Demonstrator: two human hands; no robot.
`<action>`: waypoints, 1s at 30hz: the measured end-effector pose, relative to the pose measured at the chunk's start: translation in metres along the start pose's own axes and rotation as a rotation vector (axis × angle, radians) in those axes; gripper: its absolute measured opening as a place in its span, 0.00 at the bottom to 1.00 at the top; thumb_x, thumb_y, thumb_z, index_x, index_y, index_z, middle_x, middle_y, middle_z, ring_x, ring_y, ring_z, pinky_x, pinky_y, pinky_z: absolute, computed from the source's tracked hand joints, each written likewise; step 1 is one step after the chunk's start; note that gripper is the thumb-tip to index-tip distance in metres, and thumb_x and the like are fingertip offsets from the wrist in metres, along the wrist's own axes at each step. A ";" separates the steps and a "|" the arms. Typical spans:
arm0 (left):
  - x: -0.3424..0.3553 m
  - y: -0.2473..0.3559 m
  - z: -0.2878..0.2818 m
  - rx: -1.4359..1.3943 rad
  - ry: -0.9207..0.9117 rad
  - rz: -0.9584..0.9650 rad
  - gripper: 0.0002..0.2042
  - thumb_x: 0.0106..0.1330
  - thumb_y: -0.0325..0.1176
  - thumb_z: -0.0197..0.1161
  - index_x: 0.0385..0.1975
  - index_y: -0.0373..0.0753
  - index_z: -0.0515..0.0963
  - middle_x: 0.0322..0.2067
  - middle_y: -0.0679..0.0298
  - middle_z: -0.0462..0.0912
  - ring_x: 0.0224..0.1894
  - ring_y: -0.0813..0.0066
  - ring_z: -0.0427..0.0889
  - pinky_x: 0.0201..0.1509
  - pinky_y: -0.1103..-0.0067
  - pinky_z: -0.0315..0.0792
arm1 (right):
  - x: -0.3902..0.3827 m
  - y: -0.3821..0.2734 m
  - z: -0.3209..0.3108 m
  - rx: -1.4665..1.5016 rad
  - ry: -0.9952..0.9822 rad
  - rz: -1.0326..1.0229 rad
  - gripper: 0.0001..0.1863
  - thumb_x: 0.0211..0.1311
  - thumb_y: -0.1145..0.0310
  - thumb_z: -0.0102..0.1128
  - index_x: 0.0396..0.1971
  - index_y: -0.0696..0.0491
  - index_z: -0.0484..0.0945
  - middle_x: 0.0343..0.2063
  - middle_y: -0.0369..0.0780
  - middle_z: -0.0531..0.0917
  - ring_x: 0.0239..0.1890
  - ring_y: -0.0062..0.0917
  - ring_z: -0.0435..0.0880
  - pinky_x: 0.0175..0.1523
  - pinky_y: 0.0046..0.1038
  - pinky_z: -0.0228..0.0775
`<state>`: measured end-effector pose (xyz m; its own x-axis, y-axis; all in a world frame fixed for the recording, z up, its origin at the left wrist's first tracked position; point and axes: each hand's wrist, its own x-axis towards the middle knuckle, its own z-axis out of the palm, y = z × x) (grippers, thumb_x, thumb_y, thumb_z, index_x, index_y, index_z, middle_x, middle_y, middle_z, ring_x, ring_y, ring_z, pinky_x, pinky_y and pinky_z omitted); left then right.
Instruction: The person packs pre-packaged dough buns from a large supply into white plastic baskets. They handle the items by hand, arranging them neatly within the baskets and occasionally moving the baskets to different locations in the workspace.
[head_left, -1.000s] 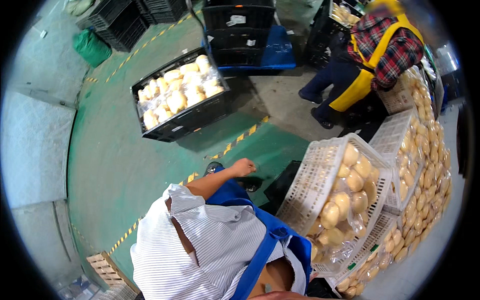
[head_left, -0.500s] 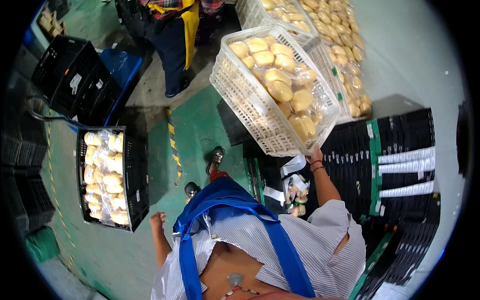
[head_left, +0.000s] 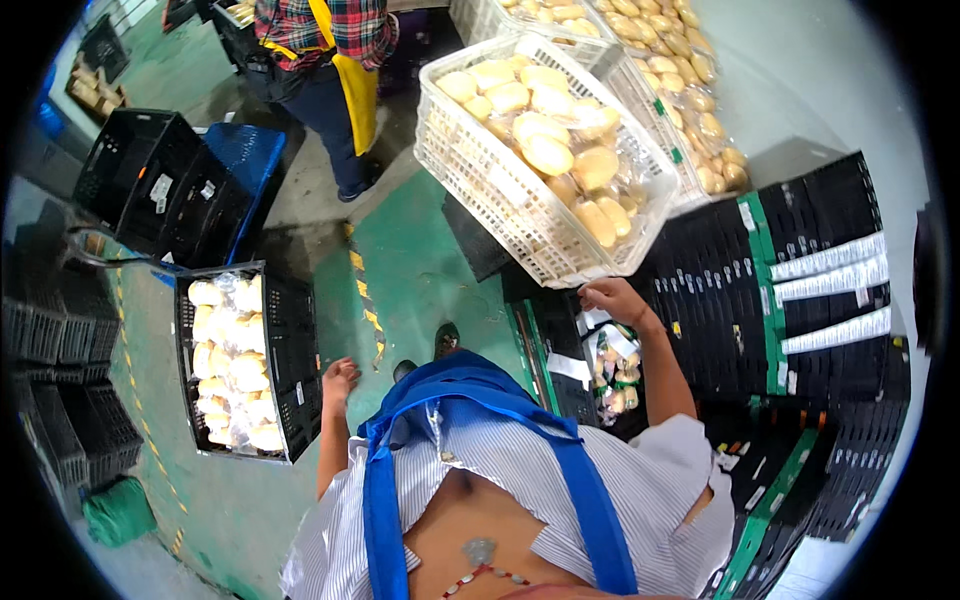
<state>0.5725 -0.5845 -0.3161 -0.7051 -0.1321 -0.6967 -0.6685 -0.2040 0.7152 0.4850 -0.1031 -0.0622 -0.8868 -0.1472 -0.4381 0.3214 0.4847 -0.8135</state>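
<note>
A white slatted plastic crate (head_left: pixel 530 205) of clear-bagged pale yellow, potato-like rounded produce (head_left: pixel 540 140) stands tilted in front of me. My right hand (head_left: pixel 612 298) is just below its near corner, with fingers loosely bent and apart; nothing shows in them. Close beneath that hand is a black crate holding small packs with green trim (head_left: pixel 615 375) and white paper labels (head_left: pixel 570 368). My left hand (head_left: pixel 341 380) hangs at my side, empty, its fingers half curled. Left of it stands a black crate (head_left: pixel 298 365) of bagged pale rounded pieces (head_left: pixel 235 360).
Stacked black crates (head_left: pixel 700 290) with a green band line my right. More bagged yellow produce (head_left: pixel 715 125) lies beyond the white crate. A person (head_left: pixel 335 100) in a plaid shirt and yellow apron stands far ahead. Black crates (head_left: pixel 150 190) stand by a blue platform (head_left: pixel 245 160) at the far left.
My right hand has come off the white crate's near corner and shifted left, below it. My left hand has risen slightly and moved right in view. The view has shifted a little.
</note>
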 end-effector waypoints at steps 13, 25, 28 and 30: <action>0.012 -0.001 0.016 0.195 0.036 -0.048 0.12 0.53 0.36 0.52 0.35 0.38 0.72 0.26 0.64 0.76 0.25 0.78 0.76 0.21 0.84 0.66 | -0.049 -0.270 0.042 0.086 -0.997 -1.538 0.24 0.49 0.73 0.52 0.46 0.33 0.63 0.19 0.36 0.73 0.14 0.21 0.71 0.18 0.21 0.60; -0.051 -0.149 -0.181 -0.398 0.588 -0.384 0.04 0.48 0.31 0.50 0.16 0.39 0.67 0.13 0.64 0.69 0.11 0.72 0.70 0.09 0.78 0.59 | 0.001 -0.357 0.183 -0.043 -1.330 -1.539 0.21 0.50 0.58 0.47 0.46 0.47 0.64 0.19 0.41 0.73 0.17 0.28 0.72 0.21 0.25 0.62; -0.045 -0.175 -0.215 -0.428 0.547 -0.332 0.04 0.48 0.31 0.50 0.17 0.39 0.67 0.12 0.62 0.68 0.11 0.71 0.70 0.08 0.77 0.59 | -0.002 -0.370 0.218 0.053 -1.243 -1.631 0.26 0.51 0.68 0.44 0.54 0.39 0.55 0.17 0.40 0.72 0.16 0.25 0.71 0.20 0.22 0.65; -0.036 -0.179 -0.233 -0.445 0.345 -0.259 0.02 0.48 0.29 0.50 0.19 0.39 0.68 0.13 0.61 0.70 0.12 0.68 0.71 0.09 0.76 0.60 | -0.005 -0.377 0.227 0.082 -1.051 -1.749 0.26 0.46 0.72 0.54 0.48 0.41 0.63 0.20 0.38 0.76 0.19 0.22 0.75 0.23 0.18 0.65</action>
<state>0.7730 -0.7696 -0.4323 -0.3665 -0.3151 -0.8755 -0.5925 -0.6464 0.4807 0.4438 -0.4807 0.1598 0.2814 -0.6702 0.6867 -0.4472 -0.7248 -0.5241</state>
